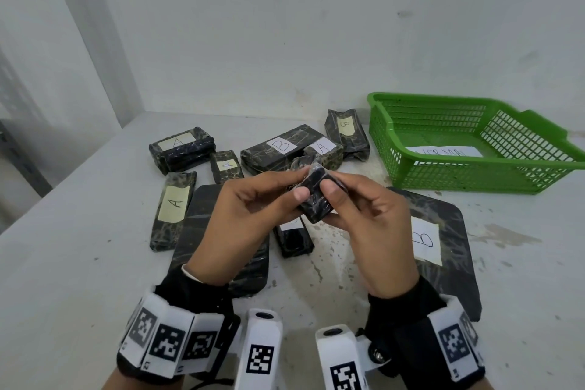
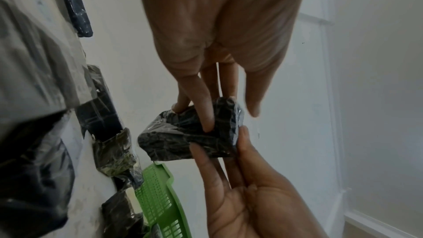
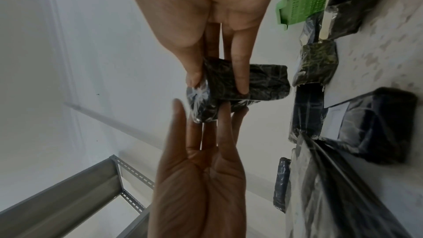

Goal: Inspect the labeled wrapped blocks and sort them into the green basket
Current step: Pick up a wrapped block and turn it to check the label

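A small black wrapped block (image 1: 315, 199) is held above the table by both hands, and no label shows on it. My left hand (image 1: 299, 184) pinches its far end between thumb and fingers. My right hand (image 1: 335, 199) pinches its near end, thumb on top. In the left wrist view my fingers (image 2: 206, 115) lie across the block (image 2: 178, 138). The right wrist view shows thumb and forefinger on the block (image 3: 267, 82). The green basket (image 1: 380, 123) stands at the right rear and holds only a paper marked NORMAL (image 1: 443, 152).
Several wrapped blocks labelled A (image 1: 173, 209) or B (image 1: 278, 147) lie on the white table behind and under my hands. A large flat B pack (image 1: 443, 231) lies at the right, and another flat pack (image 1: 202, 231) at the left. A wall closes off the back.
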Demonstrator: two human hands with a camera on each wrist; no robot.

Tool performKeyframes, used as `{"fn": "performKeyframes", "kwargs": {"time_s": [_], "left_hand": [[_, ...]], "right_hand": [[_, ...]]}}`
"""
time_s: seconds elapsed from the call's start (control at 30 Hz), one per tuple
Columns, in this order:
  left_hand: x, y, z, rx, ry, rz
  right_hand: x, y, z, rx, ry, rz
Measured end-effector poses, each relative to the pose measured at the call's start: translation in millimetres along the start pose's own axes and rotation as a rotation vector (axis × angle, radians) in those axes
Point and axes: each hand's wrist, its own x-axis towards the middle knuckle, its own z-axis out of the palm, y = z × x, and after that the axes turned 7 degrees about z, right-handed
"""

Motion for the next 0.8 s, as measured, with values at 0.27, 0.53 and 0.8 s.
{"fn": "performKeyframes", "kwargs": {"time_s": [0.27,0.53,0.8], "left_hand": [[-1.1,-3.1,0.9,0.028,0.038,0.004],[0.2,-4.9,4.2,0.064,0.054,0.011],[-0.2,-4.3,3.6,0.147,-0.049,0.028]], "right_hand": [[1.1,1.9,-1.4,-0.004,-0.014,0.007],[1.2,5.1,-1.3,-0.051,-0.015,0.005],[5.9,3.1,-5.0,-0.088,0.050,-0.067]]}}
